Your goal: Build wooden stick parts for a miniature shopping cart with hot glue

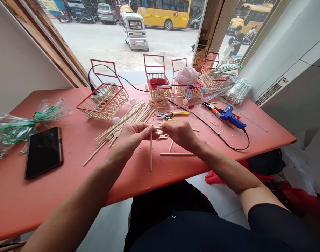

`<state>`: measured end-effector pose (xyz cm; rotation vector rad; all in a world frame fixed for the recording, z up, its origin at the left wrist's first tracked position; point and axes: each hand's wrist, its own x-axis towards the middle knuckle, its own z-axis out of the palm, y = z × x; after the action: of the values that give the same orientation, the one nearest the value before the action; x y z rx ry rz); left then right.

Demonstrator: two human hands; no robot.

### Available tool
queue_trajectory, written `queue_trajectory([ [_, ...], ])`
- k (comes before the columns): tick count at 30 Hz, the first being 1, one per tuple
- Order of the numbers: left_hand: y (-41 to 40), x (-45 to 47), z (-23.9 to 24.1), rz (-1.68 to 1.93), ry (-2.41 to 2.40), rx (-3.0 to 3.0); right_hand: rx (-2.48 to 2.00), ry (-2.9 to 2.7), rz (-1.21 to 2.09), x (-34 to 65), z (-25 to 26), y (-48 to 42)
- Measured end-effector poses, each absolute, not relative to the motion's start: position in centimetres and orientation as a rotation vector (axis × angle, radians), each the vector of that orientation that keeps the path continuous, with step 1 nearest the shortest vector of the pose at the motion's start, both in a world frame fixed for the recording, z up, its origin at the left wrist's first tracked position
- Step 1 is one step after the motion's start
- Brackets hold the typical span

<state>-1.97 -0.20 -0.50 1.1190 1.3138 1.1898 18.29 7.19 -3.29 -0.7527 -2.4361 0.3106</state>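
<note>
Pinched in my left hand (pixel 135 134) is a thin wooden stick (pixel 151 152) that hangs down toward the table's front edge. My right hand (pixel 179 133) is closed just beside it, fingertips together on a short pale stick piece (pixel 157 128) that reaches across to the left fingertips. Behind my left hand lies a loose pile of wooden sticks (pixel 125 120). Cutting pliers with yellow handles (pixel 179 113) rest just beyond my hands. Short cut pieces (pixel 163 135) lie below and around my fingers. A single stick (pixel 177 154) lies nearer me on the table.
Small stick-built carts (pixel 104 101) with red-edged frames stand along the back. At the right are a blue glue gun (pixel 232 117) with its cable and orange-handled pliers (pixel 220 115). A phone (pixel 43 152) and plastic wrappers (pixel 36 119) lie left on the red table (pixel 78 189).
</note>
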Motion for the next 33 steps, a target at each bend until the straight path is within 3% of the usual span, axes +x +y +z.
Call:
queue_trajectory([
  [23,0.3,-2.2,-1.6,1.303,1.239,1.001,-0.851,-2.472,0.268,18.7,-1.4,7.9],
  [29,0.6,-2.4,-2.1,1.317,1.191,0.844,-1.214,-2.175,0.050,26.2,3.2,9.2],
  [33,0.7,-2.4,-2.2,1.305,1.154,0.782,-1.699,-2.103,-0.144,33.1,3.3,9.2],
])
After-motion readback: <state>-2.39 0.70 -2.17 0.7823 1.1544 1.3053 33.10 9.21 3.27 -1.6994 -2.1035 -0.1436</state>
